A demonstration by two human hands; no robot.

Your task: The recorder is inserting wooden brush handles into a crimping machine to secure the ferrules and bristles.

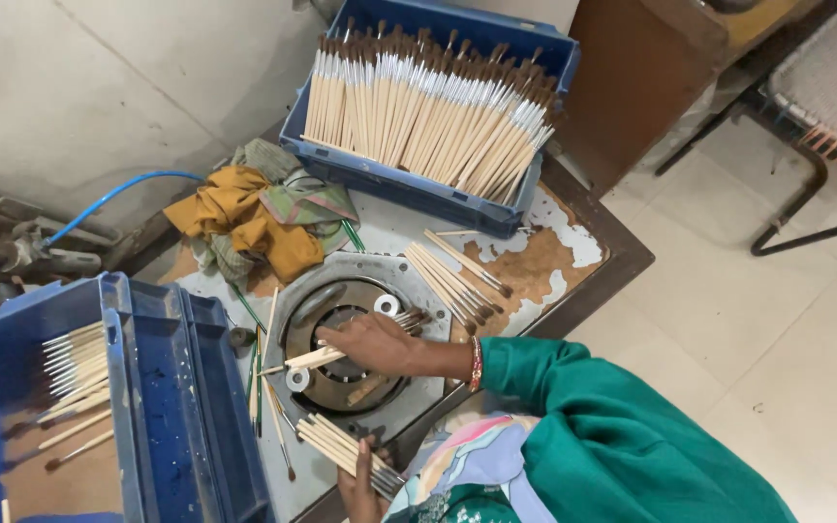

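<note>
A person's right hand (372, 341) grips one paintbrush (314, 358) over the round metal fixture (341, 360) mid-surface, while the left hand (360, 484) clasps a brush bundle (341, 444) at the near edge, a blue crate (496, 58) of brushes beyond.

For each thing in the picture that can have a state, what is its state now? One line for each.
Far crate: nearly full of brushes, leaning in rows.
Near crate: few brushes inside.
Right hand: over the round metal fixture, grip shut on brushes.
Left hand: grip shut on a brush bundle.
Loose brushes: lying flat on the table.
Cloth: crumpled.
Table: top paint worn away in patches.
</note>
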